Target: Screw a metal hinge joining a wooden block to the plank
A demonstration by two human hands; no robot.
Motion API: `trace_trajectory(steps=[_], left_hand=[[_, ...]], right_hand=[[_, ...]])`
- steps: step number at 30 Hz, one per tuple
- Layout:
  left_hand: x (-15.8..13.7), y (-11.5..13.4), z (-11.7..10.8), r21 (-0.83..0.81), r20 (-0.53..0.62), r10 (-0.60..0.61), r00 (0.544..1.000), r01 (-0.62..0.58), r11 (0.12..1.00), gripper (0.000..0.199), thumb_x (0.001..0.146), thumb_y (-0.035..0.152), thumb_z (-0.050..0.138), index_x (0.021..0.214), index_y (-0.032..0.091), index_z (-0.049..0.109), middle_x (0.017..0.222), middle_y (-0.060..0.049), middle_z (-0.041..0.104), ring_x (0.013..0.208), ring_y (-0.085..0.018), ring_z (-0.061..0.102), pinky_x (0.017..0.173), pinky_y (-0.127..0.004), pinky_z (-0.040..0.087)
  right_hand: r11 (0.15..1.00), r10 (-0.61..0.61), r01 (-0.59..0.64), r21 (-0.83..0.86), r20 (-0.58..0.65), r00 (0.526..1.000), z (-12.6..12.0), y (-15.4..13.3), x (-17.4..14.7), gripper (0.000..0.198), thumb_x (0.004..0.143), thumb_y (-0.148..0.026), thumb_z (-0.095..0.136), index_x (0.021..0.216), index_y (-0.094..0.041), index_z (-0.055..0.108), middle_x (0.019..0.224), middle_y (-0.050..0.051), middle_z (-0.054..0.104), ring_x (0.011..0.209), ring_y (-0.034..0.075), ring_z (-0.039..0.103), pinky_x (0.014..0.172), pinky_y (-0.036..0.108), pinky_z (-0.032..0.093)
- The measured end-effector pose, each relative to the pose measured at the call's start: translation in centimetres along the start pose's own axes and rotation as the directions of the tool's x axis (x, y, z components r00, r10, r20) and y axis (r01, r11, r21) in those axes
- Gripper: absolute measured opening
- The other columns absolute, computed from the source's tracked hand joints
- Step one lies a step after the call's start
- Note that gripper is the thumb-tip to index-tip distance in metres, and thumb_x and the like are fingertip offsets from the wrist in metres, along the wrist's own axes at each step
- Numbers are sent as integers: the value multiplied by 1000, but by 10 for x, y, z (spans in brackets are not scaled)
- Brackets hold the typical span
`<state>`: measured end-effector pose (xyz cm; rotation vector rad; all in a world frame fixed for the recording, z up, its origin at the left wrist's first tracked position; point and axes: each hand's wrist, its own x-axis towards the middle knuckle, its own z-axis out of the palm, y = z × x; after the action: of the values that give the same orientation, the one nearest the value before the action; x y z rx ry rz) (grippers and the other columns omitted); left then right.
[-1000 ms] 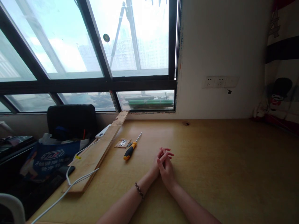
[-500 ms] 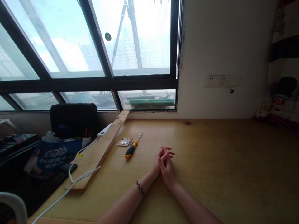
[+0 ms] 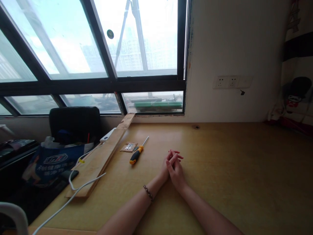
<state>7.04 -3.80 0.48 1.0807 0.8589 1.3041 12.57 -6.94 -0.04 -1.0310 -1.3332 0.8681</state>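
My left hand (image 3: 165, 169), with a braided bracelet (image 3: 148, 192) on its wrist, rests on the wooden table (image 3: 225, 169). Against it lies my right hand (image 3: 177, 173). The fingers of both are loosely interlaced and stretched out, partly hiding one another, and no object shows in either hand. A screwdriver (image 3: 137, 155) with a black and yellow handle lies to the left of the hands, its metal shaft pointing away from me. Just beyond it are a small piece of cardboard with metal plates (image 3: 128, 146) and several screws (image 3: 136, 148).
A long wooden board (image 3: 102, 163) lies along the table's left side. A white cable (image 3: 80, 187) runs across it, and a white power strip (image 3: 107, 135) sits behind. Further left are a black chair (image 3: 74, 120) and a blue bag (image 3: 53, 166). Wall sockets (image 3: 226, 82) are above the table.
The view has shifted slightly, so the scene sits a little higher in the picture. My hands stay interlaced at the same place on the table; the tools have not moved.
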Motion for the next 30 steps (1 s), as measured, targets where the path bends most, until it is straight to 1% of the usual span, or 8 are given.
trace_trajectory(steps=[4,8,13,19,23,26,30], left_hand=[[3,-3,-1,-20,-2,12,1000,-12,1000,40,69,46,61,93,13,58,79,-9,66,83,-23,62,74,-33,45],[3,-1,0,-37,-14,-2,1000,2,999,39,69,46,62,91,14,58,80,-9,66,84,-22,62,75,-33,45],[2,-1,1,-38,-24,8,1000,-9,999,40,69,47,61,92,14,58,81,-9,65,84,-23,61,75,-33,45],[-1,1,1,-39,-44,3,999,-5,999,40,70,48,59,91,14,59,82,-10,65,89,-24,60,82,-35,43],[0,3,1,-27,-40,-16,999,15,1000,42,69,49,60,91,14,60,81,-10,65,90,-23,60,84,-34,42],[2,-1,0,-27,-39,-10,999,9,1000,40,70,49,59,90,14,60,82,-9,65,90,-23,59,86,-34,42],[4,-11,-4,-39,-21,17,1000,-18,999,38,71,48,57,92,16,58,84,-8,64,89,-23,60,85,-35,42]], right_hand=[[1000,-3,3,-10,11,1000,2,0,2,56,84,-44,47,132,-17,39,130,13,47,120,22,45,99,36,39],[1000,-6,7,-28,14,1000,2,0,3,56,84,-44,46,131,-15,40,129,13,48,120,22,45,99,37,39],[998,-25,26,-64,16,1000,2,0,4,55,84,-44,46,130,-15,40,128,13,49,119,23,46,99,38,38],[995,-53,54,-85,23,998,1,3,6,55,84,-44,46,131,-17,41,130,13,47,120,23,45,99,38,39],[990,-96,101,-100,56,994,-3,9,9,56,84,-43,47,132,-17,39,130,12,47,119,23,45,99,37,39],[987,-125,131,-94,70,990,-5,12,10,56,84,-42,48,133,-18,38,129,11,49,118,23,46,98,37,39],[986,-131,136,-93,62,989,-7,10,10,55,83,-42,49,132,-18,40,128,11,50,118,23,47,98,39,39]])
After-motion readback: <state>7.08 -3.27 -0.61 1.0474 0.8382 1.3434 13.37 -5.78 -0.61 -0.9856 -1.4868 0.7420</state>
